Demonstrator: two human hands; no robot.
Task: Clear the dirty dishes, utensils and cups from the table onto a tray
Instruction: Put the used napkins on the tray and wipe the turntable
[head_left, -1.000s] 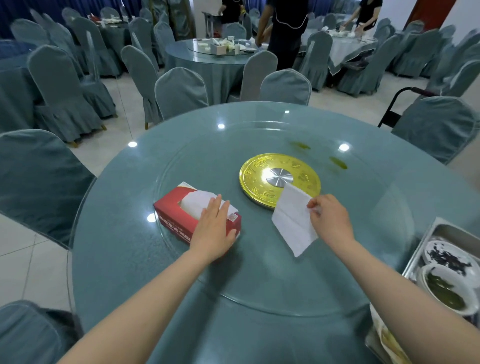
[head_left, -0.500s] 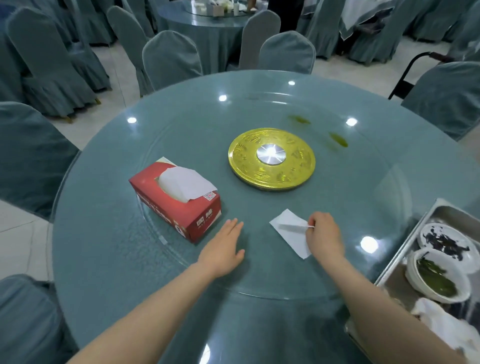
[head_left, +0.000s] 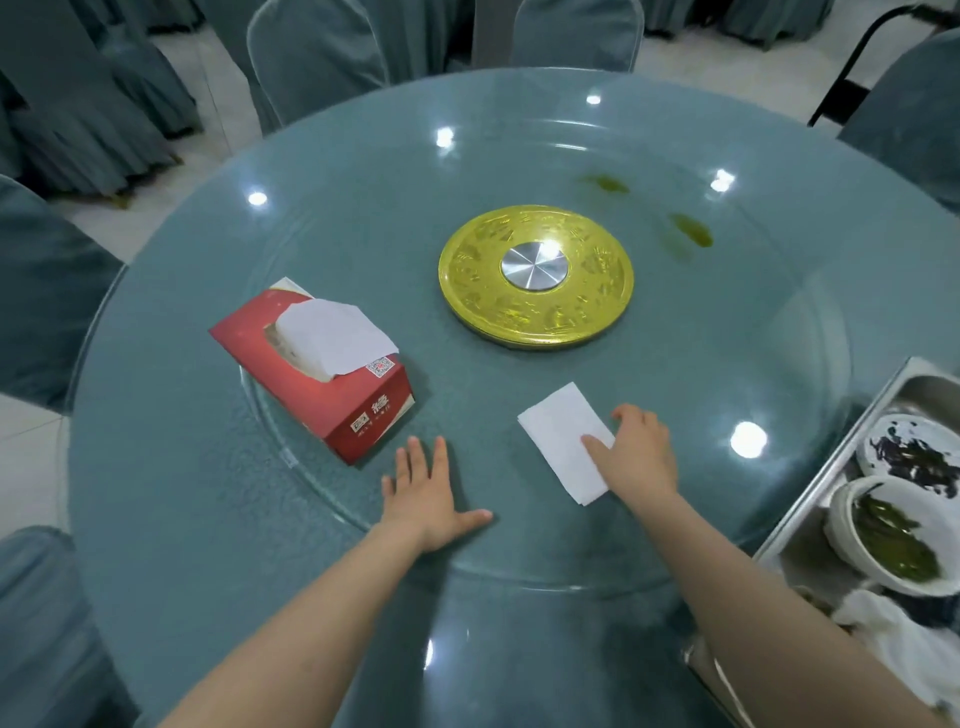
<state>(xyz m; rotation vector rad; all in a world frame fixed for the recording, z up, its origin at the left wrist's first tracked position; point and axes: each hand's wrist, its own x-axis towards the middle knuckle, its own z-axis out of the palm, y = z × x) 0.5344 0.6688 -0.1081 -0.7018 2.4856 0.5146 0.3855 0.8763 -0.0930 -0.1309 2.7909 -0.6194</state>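
A metal tray (head_left: 810, 499) sits at the table's right edge. It holds a white bowl (head_left: 844, 535) with green leaf scraps and a white plate (head_left: 883, 431) with dark scraps. A white tissue (head_left: 558, 441) lies flat on the glass turntable (head_left: 675, 389). My right hand (head_left: 636, 457) rests on the tissue's right side, fingers bent over it. My left hand (head_left: 423, 493) lies flat on the glass with fingers spread, just below a red tissue box (head_left: 332, 384) and not touching it.
A gold disc with a silver hub (head_left: 535, 273) marks the turntable's centre. Two green smears (head_left: 691, 231) stain the glass at the far right. Covered chairs (head_left: 317, 57) ring the table. A crumpled white cloth (head_left: 893, 639) lies in the tray's near end.
My left hand left the tissue box and came down flat on the glass. My right hand lowered the pulled tissue onto the turntable and now rests on it. The view tilted down.
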